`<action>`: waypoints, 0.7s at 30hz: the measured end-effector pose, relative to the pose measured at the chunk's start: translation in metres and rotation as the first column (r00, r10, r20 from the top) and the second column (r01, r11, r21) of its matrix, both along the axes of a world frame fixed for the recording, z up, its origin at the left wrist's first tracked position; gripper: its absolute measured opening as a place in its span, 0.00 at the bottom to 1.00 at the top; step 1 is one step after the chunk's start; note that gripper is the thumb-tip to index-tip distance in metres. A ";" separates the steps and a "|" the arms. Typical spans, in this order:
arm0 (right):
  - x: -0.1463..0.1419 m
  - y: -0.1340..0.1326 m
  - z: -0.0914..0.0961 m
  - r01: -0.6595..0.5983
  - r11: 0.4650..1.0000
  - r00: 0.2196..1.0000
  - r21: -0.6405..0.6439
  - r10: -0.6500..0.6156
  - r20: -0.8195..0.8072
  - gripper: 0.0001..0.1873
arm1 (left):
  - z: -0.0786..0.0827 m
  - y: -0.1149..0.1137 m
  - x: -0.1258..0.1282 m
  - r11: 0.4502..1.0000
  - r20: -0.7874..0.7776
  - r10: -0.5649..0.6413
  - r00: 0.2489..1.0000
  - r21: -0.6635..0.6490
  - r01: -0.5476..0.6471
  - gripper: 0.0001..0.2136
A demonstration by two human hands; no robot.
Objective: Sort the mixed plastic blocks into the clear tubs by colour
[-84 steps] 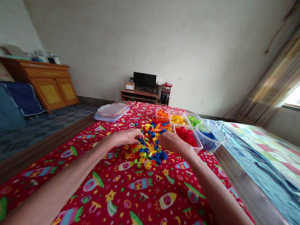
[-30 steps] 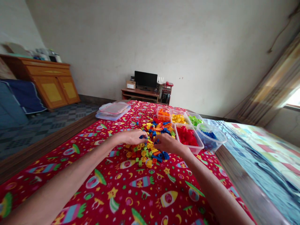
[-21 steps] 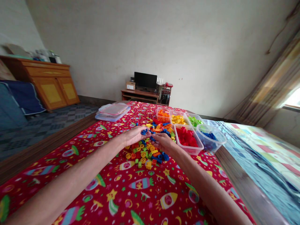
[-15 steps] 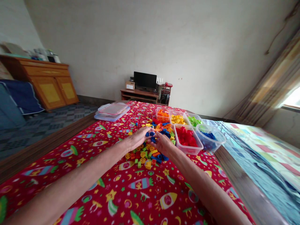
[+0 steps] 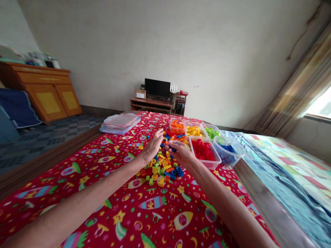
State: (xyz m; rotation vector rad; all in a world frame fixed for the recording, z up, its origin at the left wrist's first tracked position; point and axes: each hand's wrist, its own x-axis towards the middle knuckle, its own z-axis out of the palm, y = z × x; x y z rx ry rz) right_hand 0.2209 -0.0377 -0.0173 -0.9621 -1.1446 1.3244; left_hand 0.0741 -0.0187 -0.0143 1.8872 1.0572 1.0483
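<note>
A loose pile of toy building bricks [image 5: 162, 168] in several colours lies on the red patterned cloth. My left hand [image 5: 153, 146] hovers at the pile's left side, its fingers stretched out and nothing seen in it. Opposite it, my right hand [image 5: 181, 152] is curled round dark blue bricks [image 5: 172, 148], partly hidden by the fingers. Just right of that hand stands a clear tub of red bricks [image 5: 205, 150]. Behind it are tubs of orange bricks [image 5: 177, 126], yellow bricks [image 5: 193, 131] and green bricks [image 5: 212, 132]. A round tub [image 5: 230, 158] at the right holds blue bricks.
Stacked clear lids [image 5: 120, 124] rest at the table's far left. To the right of the table is a bed with a light blue cover [image 5: 266, 186]. A monitor [image 5: 157, 88] on a desk and a wooden cabinet [image 5: 49, 91] stand farther off.
My hands, together over the pile around blue bricks before, are now apart. The left has opened and let go; the right keeps blue bricks. The view has shifted slightly.
</note>
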 end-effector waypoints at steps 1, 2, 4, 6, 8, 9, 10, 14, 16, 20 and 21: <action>0.007 0.000 0.006 0.029 1.000 0.998 -0.006 -0.030 -0.060 0.11 | -0.001 0.001 -0.001 1.000 0.016 0.013 1.000 -0.003 -0.013 0.26; 0.015 0.001 0.012 0.063 0.998 0.992 -0.007 -0.064 -0.111 0.11 | -0.002 0.001 -0.002 1.000 0.029 0.018 0.999 -0.014 -0.018 0.25; 0.034 0.002 0.027 0.135 0.990 0.983 0.028 -0.131 -0.131 0.10 | -0.003 -0.001 -0.004 0.999 0.048 0.017 0.999 -0.047 -0.015 0.24; 0.058 0.002 0.043 0.209 0.976 0.972 0.064 -0.200 -0.127 0.09 | -0.003 -0.004 -0.004 0.996 0.070 0.002 0.998 -0.088 0.004 0.23; 0.086 0.002 0.055 0.310 0.945 0.949 0.100 -0.301 -0.096 0.08 | -0.002 -0.007 -0.003 0.993 0.111 0.010 0.994 -0.115 0.003 0.22; 0.101 0.002 0.060 0.369 0.921 0.929 0.124 -0.365 -0.057 0.08 | -0.003 -0.008 -0.002 0.992 0.138 0.018 0.990 -0.123 -0.001 0.22; 0.117 0.002 0.062 0.428 0.892 0.901 0.148 -0.433 0.005 0.07 | -0.003 -0.009 -0.002 0.992 0.163 0.022 0.986 -0.127 -0.001 0.22; 0.178 0.002 0.058 0.669 0.682 0.595 0.294 -0.729 0.337 0.07 | -0.011 -0.001 0.000 0.991 0.185 -0.004 0.983 -0.134 0.030 0.20; 0.201 0.001 0.053 0.703 0.597 0.353 0.388 -0.765 0.538 0.09 | -0.016 0.006 -0.001 0.993 0.142 -0.031 0.989 -0.107 0.047 0.20; 0.220 -0.004 0.054 0.699 0.457 0.033 0.551 -0.789 0.613 0.15 | -0.020 0.009 0.001 0.984 -0.049 -0.125 0.991 0.118 0.130 0.16; 0.220 -0.005 0.056 0.693 0.429 0.010 0.579 -0.809 0.588 0.16 | -0.019 0.005 0.003 0.967 -0.109 -0.138 0.984 0.201 0.158 0.14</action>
